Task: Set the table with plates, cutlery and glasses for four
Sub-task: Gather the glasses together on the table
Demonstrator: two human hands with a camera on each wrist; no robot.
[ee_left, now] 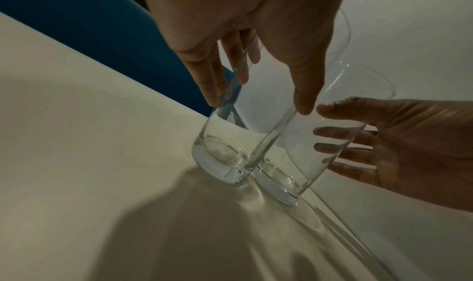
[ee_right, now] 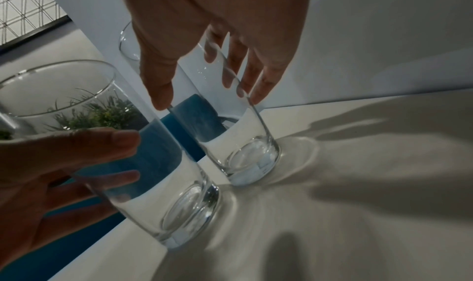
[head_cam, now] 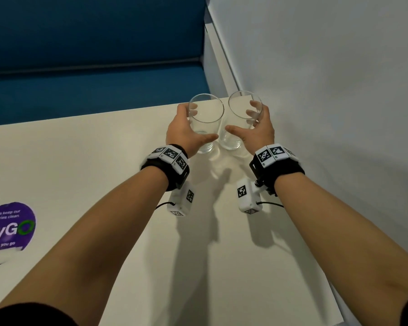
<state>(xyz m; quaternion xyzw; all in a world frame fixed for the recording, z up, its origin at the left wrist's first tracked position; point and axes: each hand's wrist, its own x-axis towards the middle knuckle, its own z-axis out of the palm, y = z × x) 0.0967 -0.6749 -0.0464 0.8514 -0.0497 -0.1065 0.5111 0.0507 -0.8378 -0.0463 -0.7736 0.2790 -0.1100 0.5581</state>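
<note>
While both arms reach toward the far right corner of the white surface [head_cam: 104, 161], each hand wraps 1 clear drinking glass. The left hand [head_cam: 184, 130] grips the left glass [head_cam: 206, 118], thumb on the near side and fingers [ee_left: 217, 79] curled round the far side. The right hand [head_cam: 257, 130] grips the right glass [head_cam: 242, 114] the same way, its fingers [ee_right: 256, 79] showing through the clear wall. Both glasses are empty and stand side by side with their bases on the surface, touching or nearly so; I cannot tell which. They sit close to the pale wall [head_cam: 327, 78] on the right and near the edge that faces a blue bench seat [head_cam: 92, 85]. A purple sticker [head_cam: 10, 225] lies on the surface at far left, well apart from the glasses.
</note>
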